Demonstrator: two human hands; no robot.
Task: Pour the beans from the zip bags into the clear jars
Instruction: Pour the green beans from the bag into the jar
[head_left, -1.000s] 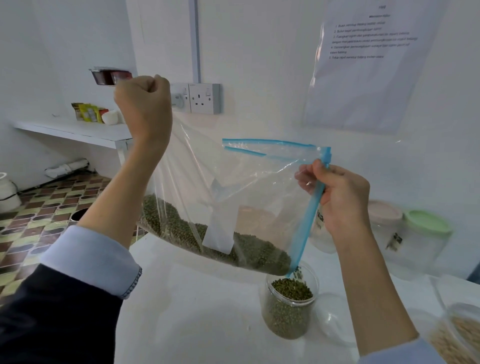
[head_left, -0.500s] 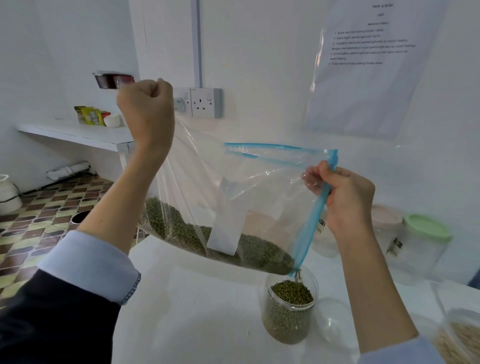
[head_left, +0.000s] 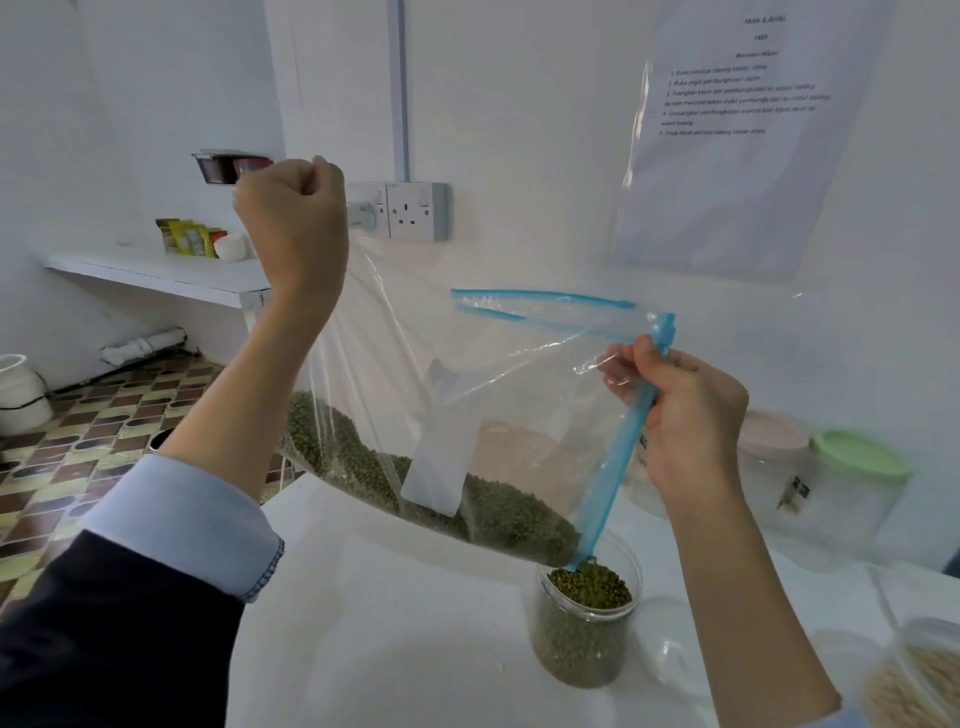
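Note:
A clear zip bag (head_left: 498, 395) with a blue zipper strip hangs tilted over the table, green beans lying along its lower edge. My left hand (head_left: 293, 223) grips the bag's raised back corner in a fist. My right hand (head_left: 685, 415) pinches the blue zipper edge at the bag's mouth. The bag's low corner dips into an open clear jar (head_left: 584, 618) that is nearly full of green beans. A clear round lid (head_left: 675, 644) lies on the table right of the jar.
The white table (head_left: 395, 639) carries two lidded containers at back right, one pink-lidded (head_left: 774, 441), one green-lidded (head_left: 857, 462). A container of pale beans (head_left: 914, 680) sits at the right edge. A wall socket (head_left: 415, 210) and posted paper (head_left: 737, 130) hang behind.
The beans in the bag have slid further down toward the low corner at the jar. Both hands hold the bag much as before.

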